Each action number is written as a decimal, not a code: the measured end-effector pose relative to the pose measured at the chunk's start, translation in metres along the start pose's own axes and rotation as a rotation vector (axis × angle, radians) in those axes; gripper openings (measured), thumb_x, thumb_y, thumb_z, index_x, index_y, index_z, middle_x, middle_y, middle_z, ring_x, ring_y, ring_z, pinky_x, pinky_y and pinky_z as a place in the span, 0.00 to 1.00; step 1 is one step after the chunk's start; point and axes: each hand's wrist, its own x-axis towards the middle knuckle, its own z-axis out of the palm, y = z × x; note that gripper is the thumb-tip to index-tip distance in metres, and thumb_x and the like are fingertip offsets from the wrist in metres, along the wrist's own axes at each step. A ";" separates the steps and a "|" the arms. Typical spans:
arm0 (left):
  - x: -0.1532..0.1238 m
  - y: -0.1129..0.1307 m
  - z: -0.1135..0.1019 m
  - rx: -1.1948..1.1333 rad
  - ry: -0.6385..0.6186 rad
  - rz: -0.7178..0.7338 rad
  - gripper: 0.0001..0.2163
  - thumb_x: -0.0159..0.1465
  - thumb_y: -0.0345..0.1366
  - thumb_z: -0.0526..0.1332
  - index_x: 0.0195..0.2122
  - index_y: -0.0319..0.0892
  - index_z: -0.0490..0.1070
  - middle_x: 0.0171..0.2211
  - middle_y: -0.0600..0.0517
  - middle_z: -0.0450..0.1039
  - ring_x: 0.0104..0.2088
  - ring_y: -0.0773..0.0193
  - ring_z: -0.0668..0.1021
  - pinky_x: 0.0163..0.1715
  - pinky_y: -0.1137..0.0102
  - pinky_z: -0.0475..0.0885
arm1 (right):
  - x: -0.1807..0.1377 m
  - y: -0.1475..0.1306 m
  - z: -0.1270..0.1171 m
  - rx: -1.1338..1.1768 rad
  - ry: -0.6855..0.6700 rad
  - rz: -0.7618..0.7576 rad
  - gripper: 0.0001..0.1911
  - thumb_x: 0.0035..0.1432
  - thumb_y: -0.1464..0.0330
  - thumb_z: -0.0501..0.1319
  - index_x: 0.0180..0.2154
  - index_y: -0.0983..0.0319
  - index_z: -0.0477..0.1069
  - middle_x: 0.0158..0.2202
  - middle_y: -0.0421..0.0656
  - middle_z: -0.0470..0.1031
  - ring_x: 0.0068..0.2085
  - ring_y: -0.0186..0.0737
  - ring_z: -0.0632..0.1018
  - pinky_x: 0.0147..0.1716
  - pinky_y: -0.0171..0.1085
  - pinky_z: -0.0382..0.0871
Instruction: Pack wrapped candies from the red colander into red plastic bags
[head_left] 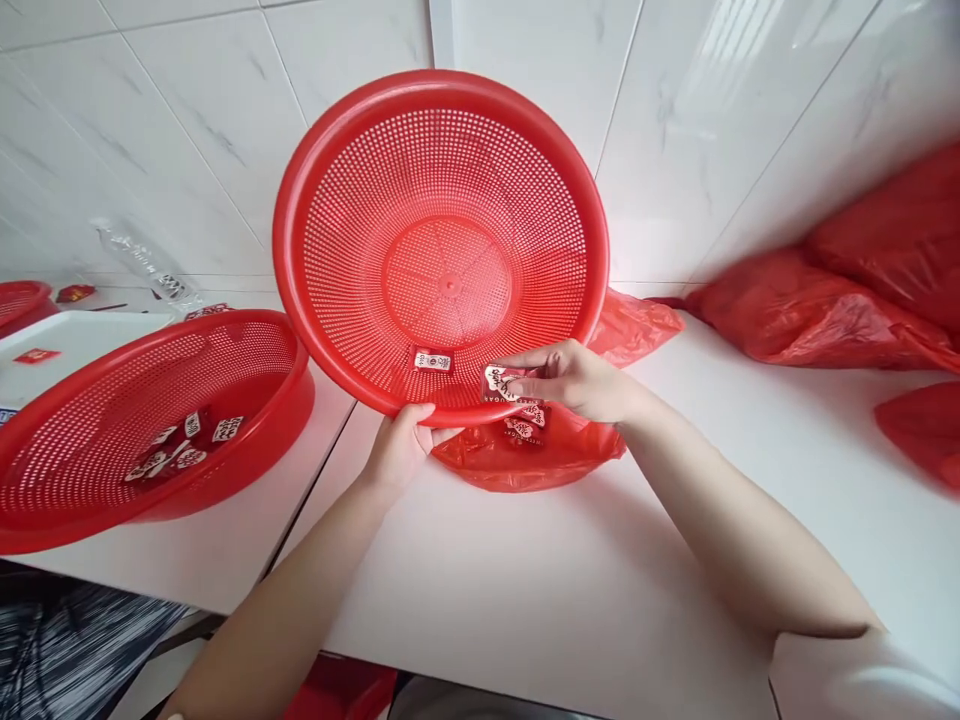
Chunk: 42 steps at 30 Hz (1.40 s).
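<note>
A red plastic colander [450, 170] is tilted up on its side, its open mouth facing me. My left hand [401, 445] grips its lower rim, thumb over the edge. At the lower right of the rim, my right hand [574, 385] pinches a small dark red candy packet [499, 384] with white label and black lettering. Another such packet [433, 361] lies inside the colander near the rim. Below it, a red plastic bag [510, 470] sits open on the table, with a few similar packets [521, 430] at its mouth.
To the left stands a second red colander [255, 400] with several packets at its bottom. Behind it are a white tray [90, 325] and a clear plastic wrapper [142, 255]. Filled red bags [810, 310] rest against the tiled wall at right. A seam crosses the white table [465, 580].
</note>
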 end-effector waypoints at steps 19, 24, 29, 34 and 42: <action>0.009 0.023 -0.014 -0.018 0.102 0.217 0.18 0.59 0.29 0.57 0.52 0.49 0.68 0.49 0.51 0.75 0.55 0.55 0.73 0.50 0.58 0.73 | -0.002 0.015 0.002 -0.324 -0.123 0.193 0.23 0.57 0.65 0.63 0.54 0.56 0.69 0.47 0.46 0.78 0.42 0.43 0.80 0.36 0.38 0.76; 0.006 0.018 -0.008 -0.006 0.111 0.211 0.21 0.59 0.29 0.58 0.53 0.51 0.66 0.51 0.51 0.74 0.55 0.54 0.73 0.49 0.58 0.74 | -0.006 0.001 0.010 -0.607 0.181 -0.067 0.10 0.62 0.67 0.57 0.44 0.58 0.74 0.42 0.43 0.79 0.40 0.41 0.79 0.40 0.39 0.73; -0.005 0.000 0.009 -0.014 0.096 0.123 0.24 0.58 0.29 0.59 0.56 0.51 0.64 0.51 0.51 0.74 0.54 0.51 0.74 0.49 0.53 0.74 | -0.010 -0.018 0.022 -0.686 0.354 -0.316 0.11 0.66 0.64 0.53 0.40 0.61 0.72 0.34 0.44 0.77 0.35 0.40 0.78 0.37 0.37 0.71; -0.023 -0.026 0.023 0.001 -0.051 -0.006 0.22 0.62 0.32 0.59 0.58 0.50 0.64 0.51 0.50 0.74 0.55 0.49 0.73 0.50 0.50 0.73 | -0.006 -0.004 0.030 -0.801 0.084 -0.323 0.20 0.67 0.65 0.50 0.57 0.62 0.64 0.58 0.50 0.68 0.59 0.48 0.69 0.55 0.47 0.66; -0.024 -0.029 0.022 0.016 -0.137 -0.048 0.20 0.64 0.32 0.57 0.57 0.47 0.66 0.51 0.48 0.74 0.55 0.50 0.73 0.51 0.51 0.72 | -0.004 0.009 0.028 -0.679 -0.164 -0.104 0.28 0.67 0.57 0.49 0.64 0.59 0.55 0.60 0.50 0.66 0.57 0.50 0.71 0.54 0.49 0.67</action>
